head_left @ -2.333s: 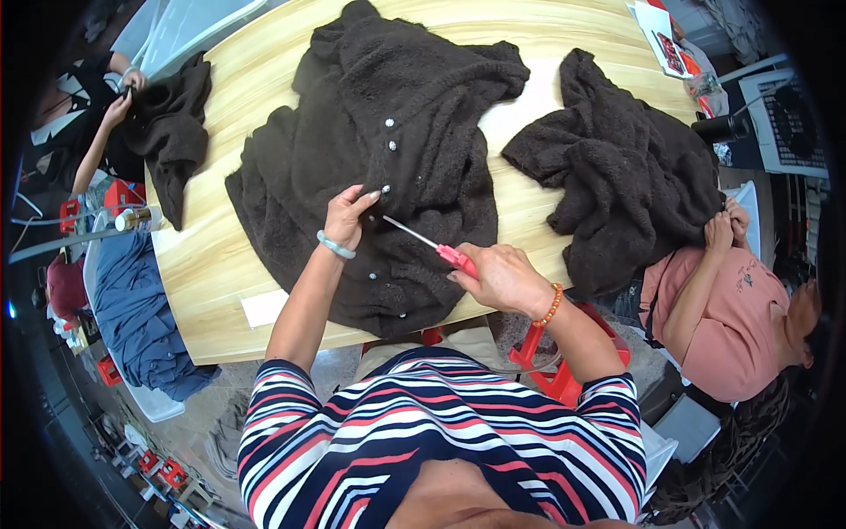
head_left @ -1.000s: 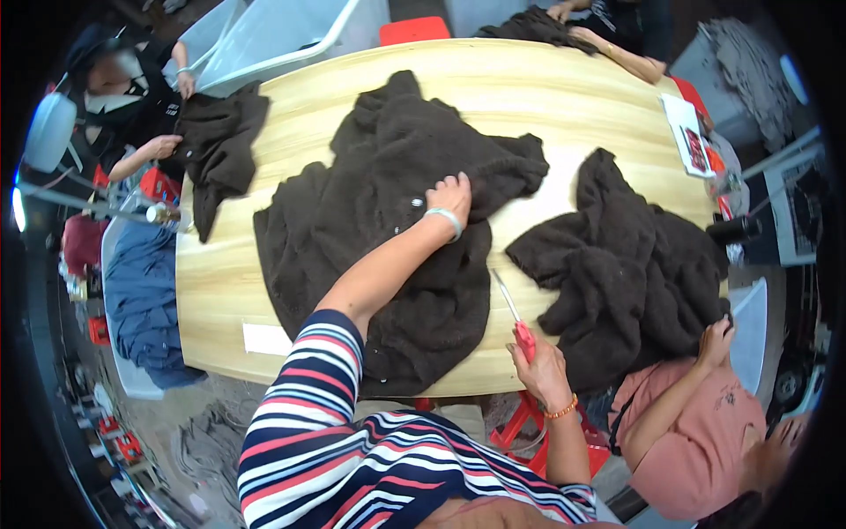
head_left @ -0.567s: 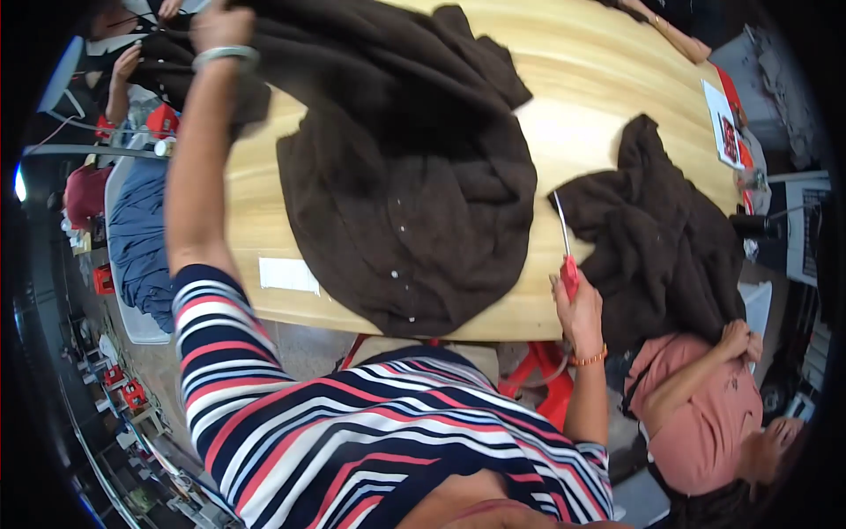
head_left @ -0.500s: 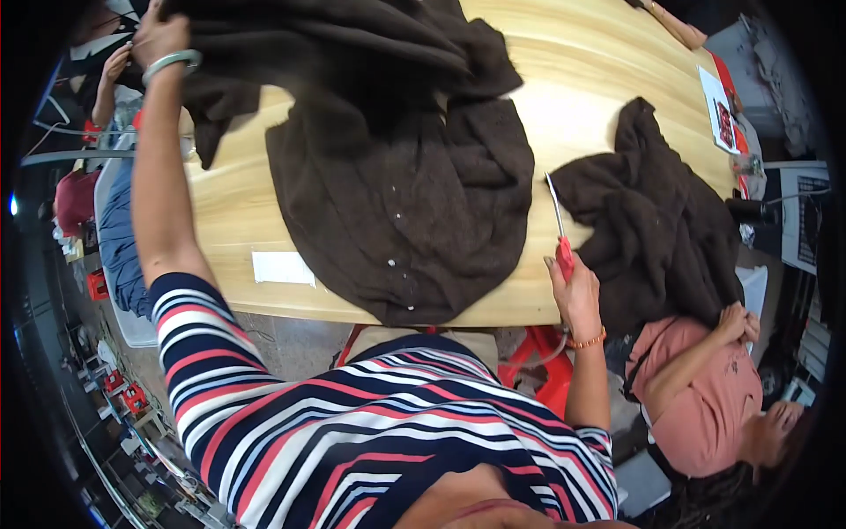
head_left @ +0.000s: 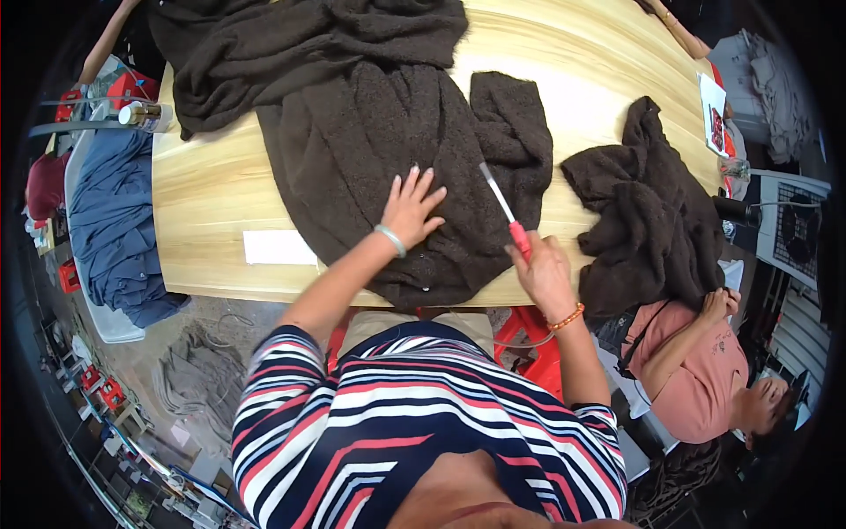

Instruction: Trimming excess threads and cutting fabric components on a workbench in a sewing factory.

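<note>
A dark brown fuzzy garment (head_left: 370, 150) lies spread in front of me, its lower part rounded toward the table's near edge. My left hand (head_left: 412, 210) rests on it palm down, with the fingers spread. In my right hand (head_left: 545, 278) is a red-handled tool (head_left: 499, 201) with a slim metal blade, its exact kind unclear. The blade points up and to the left over the garment's right part. A small pale dot, perhaps a button, shows near the garment's bottom edge.
Another brown garment (head_left: 656, 207) lies heaped at the right, beside a person in a pink top (head_left: 692, 375). A white paper slip (head_left: 279, 248) lies on the wooden table (head_left: 211, 203). Left of the table, a white bin (head_left: 119, 331) holds blue cloth. A jar (head_left: 145, 116) stands far left.
My left hand has come down from the far left, letting go of the raised cloth, onto the garment. The cloth now lies flatter. My right hand has moved the tool left, over the garment.
</note>
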Demonstrator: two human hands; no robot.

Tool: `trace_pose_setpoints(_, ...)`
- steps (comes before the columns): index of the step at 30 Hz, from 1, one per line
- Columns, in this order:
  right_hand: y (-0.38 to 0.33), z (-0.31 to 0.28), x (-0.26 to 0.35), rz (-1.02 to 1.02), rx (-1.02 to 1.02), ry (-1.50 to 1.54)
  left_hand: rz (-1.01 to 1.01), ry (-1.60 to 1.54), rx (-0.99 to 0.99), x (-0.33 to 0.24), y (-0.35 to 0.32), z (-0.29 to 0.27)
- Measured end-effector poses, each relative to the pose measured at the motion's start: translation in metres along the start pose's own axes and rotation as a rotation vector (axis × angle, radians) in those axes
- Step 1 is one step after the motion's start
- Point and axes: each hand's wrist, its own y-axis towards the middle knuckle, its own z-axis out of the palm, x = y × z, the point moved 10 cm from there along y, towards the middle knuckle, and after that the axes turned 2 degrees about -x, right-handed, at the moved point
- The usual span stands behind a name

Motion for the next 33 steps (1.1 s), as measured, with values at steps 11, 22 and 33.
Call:
trace_pose_setpoints(11,0.062,0.033,0.046,-0.248,0.134,-0.014,0.026,0.064,0.043,-0.001,0.013,0.034)
trace_pose_setpoints(22,0.007,0.021,0.001,-0.229,0.363,-0.028,-0.051,0.198,0.012,-0.009,0.024,0.036)
trace_pose_setpoints(33,0.046,0.042,0.039,-0.349,0.231,-0.076,-0.303,0.12,-0.022,-0.017,0.001,0.049)
